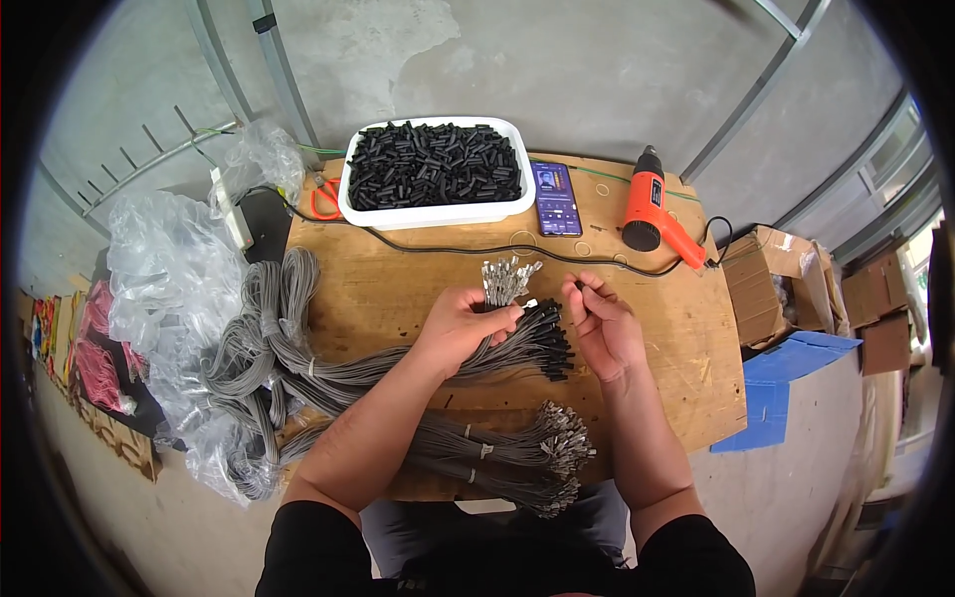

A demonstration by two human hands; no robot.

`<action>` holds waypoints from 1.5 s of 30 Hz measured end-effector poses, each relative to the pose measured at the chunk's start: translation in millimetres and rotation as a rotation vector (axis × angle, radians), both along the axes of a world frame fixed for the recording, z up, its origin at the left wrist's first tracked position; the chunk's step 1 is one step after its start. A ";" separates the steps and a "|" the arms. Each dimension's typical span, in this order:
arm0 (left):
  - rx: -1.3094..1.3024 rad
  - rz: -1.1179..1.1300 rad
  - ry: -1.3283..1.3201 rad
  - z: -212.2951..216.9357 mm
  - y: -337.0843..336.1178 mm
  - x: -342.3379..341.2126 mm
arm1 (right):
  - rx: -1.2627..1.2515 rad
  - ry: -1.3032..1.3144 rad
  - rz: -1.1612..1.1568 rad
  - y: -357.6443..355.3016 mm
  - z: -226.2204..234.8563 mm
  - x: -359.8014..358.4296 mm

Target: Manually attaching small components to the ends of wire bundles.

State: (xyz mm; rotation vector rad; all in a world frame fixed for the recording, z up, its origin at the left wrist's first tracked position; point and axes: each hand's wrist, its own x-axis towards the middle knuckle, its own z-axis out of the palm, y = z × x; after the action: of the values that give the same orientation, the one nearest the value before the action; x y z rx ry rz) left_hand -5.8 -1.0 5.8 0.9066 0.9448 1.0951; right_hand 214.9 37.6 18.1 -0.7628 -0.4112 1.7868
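My left hand (460,320) grips a bunch of grey wires whose bare metal terminals (505,278) stick up past my fingers. My right hand (602,320) pinches a small black sleeve (578,289) between thumb and fingertips, just right of those terminals. Under both hands lies a bundle of grey wires with black sleeves on their ends (545,342). Closer to me, two tied bundles with bare metal ends (557,441) rest on the wooden table (383,284). A white tub (438,213) full of loose black sleeves stands at the table's far side.
An orange heat gun (652,211) and a phone (557,198) lie at the far right. Orange-handled scissors (323,199) sit left of the tub. Coils of grey wire (267,343) and clear plastic bags (164,269) crowd the left. Cardboard boxes (771,279) stand to the right.
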 end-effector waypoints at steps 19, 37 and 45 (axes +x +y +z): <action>0.007 0.016 -0.008 6.0 -1.6 3.2 | 0.365 -0.467 0.198 -21.6 -0.5 -11.4; 0.072 -0.027 0.065 -2.2 -0.5 2.1 | 0.463 -0.609 0.114 -21.8 -8.9 -14.8; 0.076 -0.060 0.169 -4.8 -0.9 -0.3 | 0.472 -0.614 0.142 -23.1 -8.2 -17.6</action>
State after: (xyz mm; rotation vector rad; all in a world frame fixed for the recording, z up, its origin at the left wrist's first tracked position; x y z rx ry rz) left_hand -6.1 -1.8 1.0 1.0968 1.0127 1.0207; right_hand 197.3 14.5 9.9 -0.9415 -1.2694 1.4624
